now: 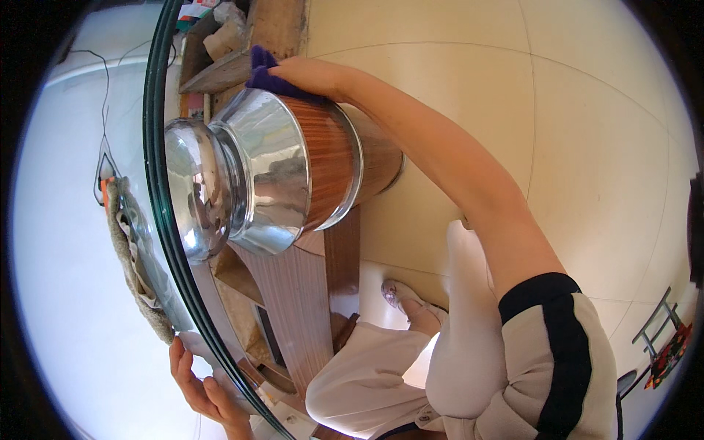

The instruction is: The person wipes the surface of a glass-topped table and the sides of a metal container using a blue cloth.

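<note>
My right hand (308,77) holds a purple cloth (278,82) against the side of a table leg (330,165). The leg is a wood-grain column with shiny metal bands, a silver cone (275,170) and a polished metal ball (195,190) next to the glass. Its far side is hidden. My left hand (206,393) holds nothing, its fingers bent and slightly apart at the glass tabletop (60,264), near the thick dark green edge (157,165). Whether its fingertips press on the glass, I cannot tell.
A folded grey cloth (135,264) lies on the glass, beside an orange object (105,190) and a thin dark cord (104,104). Wooden shelving (217,77) with crumpled packaging (225,36) stands beyond the leg. A metal-legged stool (654,324) is at the right on the tiled floor (594,181).
</note>
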### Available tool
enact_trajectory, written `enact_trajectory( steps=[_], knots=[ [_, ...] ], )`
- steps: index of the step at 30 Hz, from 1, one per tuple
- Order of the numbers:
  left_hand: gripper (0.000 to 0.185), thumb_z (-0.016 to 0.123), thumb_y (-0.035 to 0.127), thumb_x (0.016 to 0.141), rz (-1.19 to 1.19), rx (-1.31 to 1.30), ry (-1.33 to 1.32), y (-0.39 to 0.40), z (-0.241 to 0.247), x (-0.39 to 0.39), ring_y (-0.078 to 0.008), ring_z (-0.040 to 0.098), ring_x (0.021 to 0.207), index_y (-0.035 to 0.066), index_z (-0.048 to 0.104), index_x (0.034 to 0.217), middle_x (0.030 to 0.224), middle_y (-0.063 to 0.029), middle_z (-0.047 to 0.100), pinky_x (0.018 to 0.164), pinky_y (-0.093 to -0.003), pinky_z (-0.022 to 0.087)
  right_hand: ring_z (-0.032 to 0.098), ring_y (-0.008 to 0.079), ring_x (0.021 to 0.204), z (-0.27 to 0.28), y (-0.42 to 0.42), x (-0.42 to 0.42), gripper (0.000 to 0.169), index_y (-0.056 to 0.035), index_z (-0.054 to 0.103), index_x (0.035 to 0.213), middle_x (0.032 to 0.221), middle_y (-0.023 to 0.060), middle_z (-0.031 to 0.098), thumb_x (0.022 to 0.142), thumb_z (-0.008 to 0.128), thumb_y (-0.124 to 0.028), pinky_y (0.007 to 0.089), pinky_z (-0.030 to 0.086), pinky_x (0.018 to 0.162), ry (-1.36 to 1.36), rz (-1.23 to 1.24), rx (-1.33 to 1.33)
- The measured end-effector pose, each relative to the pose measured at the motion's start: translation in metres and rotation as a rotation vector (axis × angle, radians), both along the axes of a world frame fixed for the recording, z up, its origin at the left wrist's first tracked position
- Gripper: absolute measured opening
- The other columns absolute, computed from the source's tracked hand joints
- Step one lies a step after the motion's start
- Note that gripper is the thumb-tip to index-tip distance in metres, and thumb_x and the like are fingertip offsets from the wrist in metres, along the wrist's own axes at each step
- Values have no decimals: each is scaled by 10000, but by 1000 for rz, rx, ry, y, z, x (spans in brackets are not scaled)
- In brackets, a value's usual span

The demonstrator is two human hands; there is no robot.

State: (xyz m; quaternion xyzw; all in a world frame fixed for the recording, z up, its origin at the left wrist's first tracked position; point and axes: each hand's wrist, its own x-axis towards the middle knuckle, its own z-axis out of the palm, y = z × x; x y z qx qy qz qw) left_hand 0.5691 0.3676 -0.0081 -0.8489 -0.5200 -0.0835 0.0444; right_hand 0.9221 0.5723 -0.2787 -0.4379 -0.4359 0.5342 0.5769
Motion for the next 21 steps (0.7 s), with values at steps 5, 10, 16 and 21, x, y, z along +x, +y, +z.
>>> enact_trajectory(
  steps=[5,10,16,21],
  knots=[
    [439,397,383,962,-20,49,7,0,-1,-2,-328,437,1284,59,531,1226,1355,-168,487,1064,-454,333,584,334,1010,7,-82,-4,375,-10,590,1099,1049,215,623,926,455,-314,385,437,854,-82,-223,112],
    [441,415,369,962,-54,31,-67,1,0,-1,-330,450,1273,34,529,1225,1350,-182,493,1056,-435,340,414,438,1222,0,-179,-67,466,-21,457,1276,1293,238,459,833,517,-152,468,362,993,-336,-586,293],
    [437,418,357,967,-60,24,-89,1,-3,-2,-331,453,1271,22,532,1222,1342,-191,500,1056,-435,339,411,438,1224,4,-180,-74,494,0,472,1244,1330,233,436,768,552,-101,483,363,987,-470,-719,349],
    [436,426,364,961,-69,15,-116,1,-6,-1,-329,459,1265,28,545,1212,1338,-188,506,1057,-429,339,556,451,919,12,-100,-15,311,-2,572,1025,965,270,607,892,461,-260,489,438,803,-189,-474,142]
  ],
)
